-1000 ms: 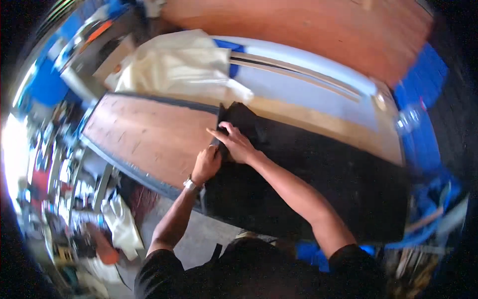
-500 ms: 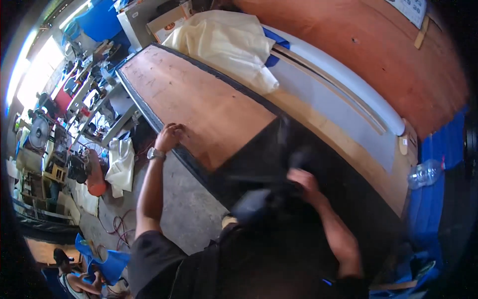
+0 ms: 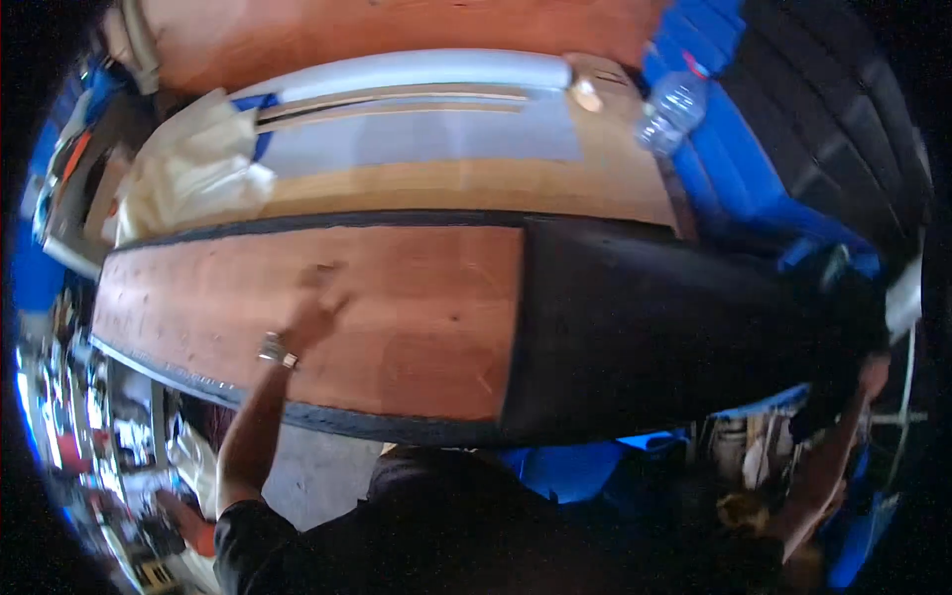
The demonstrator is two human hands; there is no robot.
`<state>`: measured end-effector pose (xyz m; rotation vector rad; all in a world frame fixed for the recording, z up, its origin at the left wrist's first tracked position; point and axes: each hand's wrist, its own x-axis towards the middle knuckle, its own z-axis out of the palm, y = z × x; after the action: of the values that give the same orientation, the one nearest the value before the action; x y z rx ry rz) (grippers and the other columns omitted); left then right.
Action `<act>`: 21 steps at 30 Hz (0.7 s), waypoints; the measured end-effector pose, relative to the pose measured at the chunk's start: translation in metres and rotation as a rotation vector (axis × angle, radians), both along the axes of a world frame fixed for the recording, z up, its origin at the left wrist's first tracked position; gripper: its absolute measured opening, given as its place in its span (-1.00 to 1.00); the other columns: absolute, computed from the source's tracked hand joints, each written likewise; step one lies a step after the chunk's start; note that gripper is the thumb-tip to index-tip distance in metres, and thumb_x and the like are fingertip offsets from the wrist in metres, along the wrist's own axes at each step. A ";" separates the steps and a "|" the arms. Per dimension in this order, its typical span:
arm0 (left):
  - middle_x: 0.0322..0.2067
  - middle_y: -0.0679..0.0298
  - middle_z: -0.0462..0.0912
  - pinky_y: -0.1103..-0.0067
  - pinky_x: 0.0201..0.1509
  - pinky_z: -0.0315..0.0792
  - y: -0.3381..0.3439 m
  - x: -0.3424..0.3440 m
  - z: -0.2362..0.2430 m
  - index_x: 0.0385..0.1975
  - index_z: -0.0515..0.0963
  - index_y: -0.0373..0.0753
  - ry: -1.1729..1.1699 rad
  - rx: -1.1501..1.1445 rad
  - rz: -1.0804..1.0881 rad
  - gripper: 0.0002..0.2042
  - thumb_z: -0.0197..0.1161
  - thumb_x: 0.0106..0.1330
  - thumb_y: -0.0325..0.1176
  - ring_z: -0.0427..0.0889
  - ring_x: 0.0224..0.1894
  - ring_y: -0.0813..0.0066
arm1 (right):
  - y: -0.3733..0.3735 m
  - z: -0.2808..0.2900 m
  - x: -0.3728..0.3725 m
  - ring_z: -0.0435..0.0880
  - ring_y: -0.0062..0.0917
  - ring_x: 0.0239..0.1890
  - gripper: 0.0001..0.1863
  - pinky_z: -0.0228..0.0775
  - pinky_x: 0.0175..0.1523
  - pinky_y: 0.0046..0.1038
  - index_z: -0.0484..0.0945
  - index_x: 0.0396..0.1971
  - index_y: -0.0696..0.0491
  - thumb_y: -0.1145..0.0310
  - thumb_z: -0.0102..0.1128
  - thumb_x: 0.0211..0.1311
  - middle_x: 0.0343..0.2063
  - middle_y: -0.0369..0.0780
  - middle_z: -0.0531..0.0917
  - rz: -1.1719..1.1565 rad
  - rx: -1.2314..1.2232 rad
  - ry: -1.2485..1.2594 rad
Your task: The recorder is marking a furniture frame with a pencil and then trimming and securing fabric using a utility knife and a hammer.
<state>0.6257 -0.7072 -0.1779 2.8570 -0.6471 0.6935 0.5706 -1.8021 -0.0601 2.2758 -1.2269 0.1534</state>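
Observation:
A long board (image 3: 397, 317) lies crosswise before me, bare reddish wood on the left, smooth black covering (image 3: 645, 317) on the right, with a dark border. My left hand (image 3: 315, 302), watch on the wrist, is over the wooden part with fingers apart, blurred and holding nothing. Whether it touches the wood I cannot tell. Out at the far right end, my right hand (image 3: 873, 372) grips a dark, crumpled material (image 3: 838, 317) hanging by the board's end; its fingers are partly lost in shadow.
Behind the board are cream sheeting (image 3: 188, 178), a white roll (image 3: 416, 67) and strips on a wooden surface (image 3: 625, 188). A clear plastic bottle (image 3: 674, 109) rests on blue material at back right. Shelving and clutter (image 3: 129, 446) line the left; blue material (image 3: 555, 466) lies below.
My right hand has swung from the board's middle to its right end with the dark material. My left hand has left the covering's edge and is open over the wood. The view has turned.

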 end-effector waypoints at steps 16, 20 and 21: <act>-0.46 -0.08 0.57 0.05 -0.36 0.36 -0.272 -0.036 -0.019 -0.18 0.39 -0.28 0.501 -0.686 -0.180 -0.76 0.14 0.18 -0.37 0.52 -0.41 -0.17 | 0.632 -0.082 0.107 0.31 -0.32 0.24 -0.03 0.29 0.15 -0.25 0.13 0.31 -0.13 0.61 0.21 -0.28 0.34 -0.21 0.13 2.004 0.988 0.726; -0.45 -0.04 0.59 0.16 -0.31 0.45 -0.249 -0.055 0.014 -0.13 0.39 -0.29 0.689 -1.029 -0.213 -0.68 0.21 0.20 -0.27 0.56 -0.42 -0.12 | 0.651 -0.090 0.126 0.51 -0.18 -0.12 -0.46 0.36 -0.04 -0.24 0.52 -0.19 0.06 0.56 0.17 -0.41 -0.27 -0.16 0.58 1.996 1.122 0.813; -0.48 0.03 0.61 0.24 -0.33 0.49 -0.237 -0.055 0.011 -0.08 0.39 -0.28 0.599 -0.904 -0.249 -0.60 0.23 0.19 -0.17 0.59 -0.46 -0.05 | 0.644 -0.077 0.126 0.50 -0.17 -0.16 -0.53 0.37 -0.09 -0.22 0.53 -0.29 0.10 0.55 0.15 -0.45 -0.31 -0.16 0.57 2.035 1.168 0.825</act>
<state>0.5704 -0.9441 -0.1666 1.9314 -0.4182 0.0240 0.6963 -1.1577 -0.1368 2.7413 2.0401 -0.8571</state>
